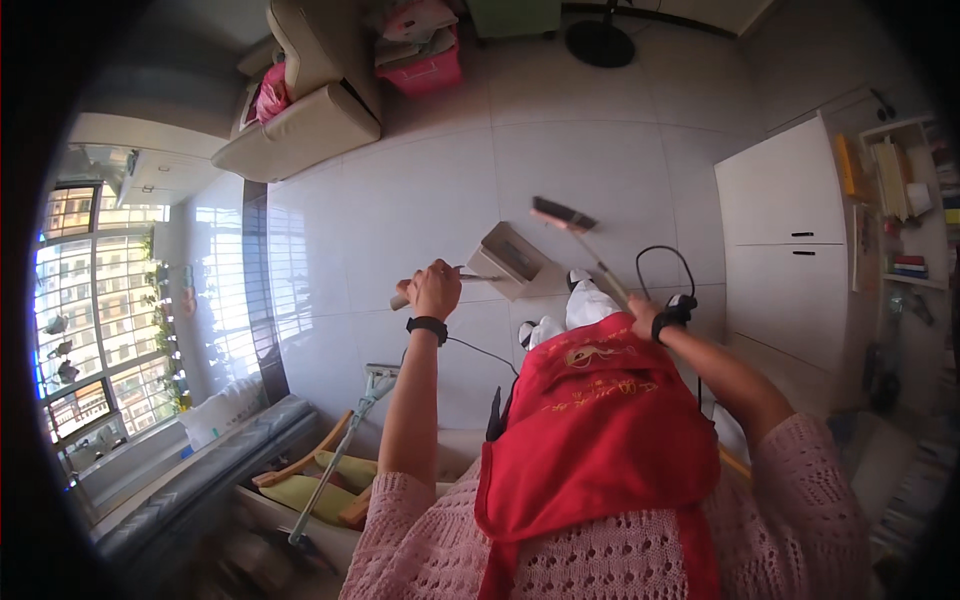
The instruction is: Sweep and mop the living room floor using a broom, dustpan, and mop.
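Note:
My left hand is closed around the handle of a long-handled dustpan. The beige-grey dustpan rests on or just above the floor ahead of my feet, its wide opening turned to the right. In my right hand, beside my hip, is the light handle of a broom. The broom head, dark with a pinkish side and slightly blurred, is out past the dustpan to its right, apart from it. I cannot make out any dirt in the dustpan.
A beige sofa and a pink bin stand at the far left. White cabinets line the right. A mop leans at near left by a wooden chair. A black round base stands far off.

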